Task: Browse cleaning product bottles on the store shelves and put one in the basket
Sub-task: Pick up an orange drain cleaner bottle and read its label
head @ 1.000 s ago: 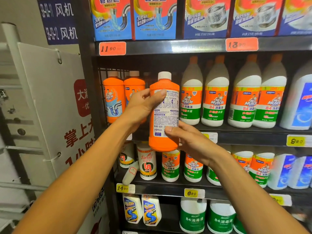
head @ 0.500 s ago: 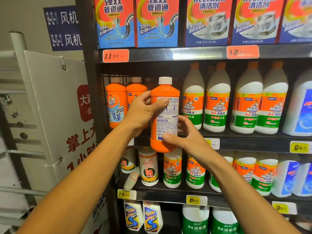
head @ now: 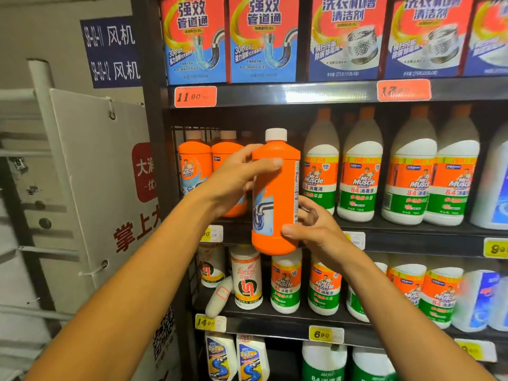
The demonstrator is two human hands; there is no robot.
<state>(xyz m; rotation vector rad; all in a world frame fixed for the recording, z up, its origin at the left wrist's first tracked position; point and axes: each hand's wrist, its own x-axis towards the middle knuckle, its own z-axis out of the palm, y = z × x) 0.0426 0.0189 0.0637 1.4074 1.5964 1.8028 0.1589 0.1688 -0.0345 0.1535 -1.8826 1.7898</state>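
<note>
Standing upright, orange bottle wears white cap.

An orange bottle with a white cap and blue pipe picture, white bottles banded orange and green, red-and-blue boxes, and yellow price tags on dark shelves.

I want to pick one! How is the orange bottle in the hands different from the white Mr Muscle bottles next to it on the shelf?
The orange bottle has an orange body and a white cap; the white Mr Muscle bottles have white bodies and orange caps. The orange bottle is held up by the left hand and right hand; the white ones stand on the shelf. The orange one shows a pipe picture; the white ones show "84". All are upright and capped.
</note>
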